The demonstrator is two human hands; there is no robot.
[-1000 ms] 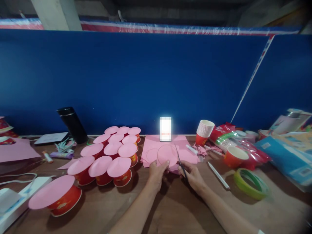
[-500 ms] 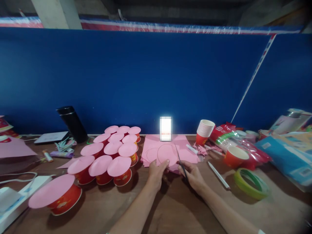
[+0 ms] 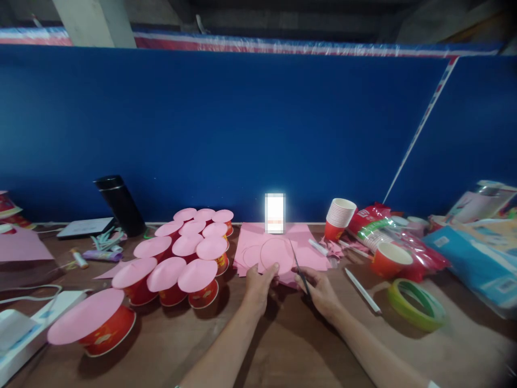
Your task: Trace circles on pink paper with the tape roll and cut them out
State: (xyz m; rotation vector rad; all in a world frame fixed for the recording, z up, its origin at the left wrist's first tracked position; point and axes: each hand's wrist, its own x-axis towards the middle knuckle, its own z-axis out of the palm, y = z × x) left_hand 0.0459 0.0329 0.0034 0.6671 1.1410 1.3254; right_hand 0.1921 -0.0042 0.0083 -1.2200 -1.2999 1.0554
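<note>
Blue wall (image 3: 242, 134) stands behind the brown table (image 3: 283, 345). Red cups (image 3: 169, 269) with pink paper tops sit at the left. In the middle, the left hand (image 3: 260, 283) pinches a pink paper circle (image 3: 277, 254). The right hand (image 3: 321, 291) is closed around scissors (image 3: 299, 269) beside it. Green tape (image 3: 416, 304) lies right.

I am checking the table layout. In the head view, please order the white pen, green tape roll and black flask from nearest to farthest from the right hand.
1. White pen, just right of the right hand.
2. Green tape roll, farther right.
3. Black flask, far left, at the back.
</note>
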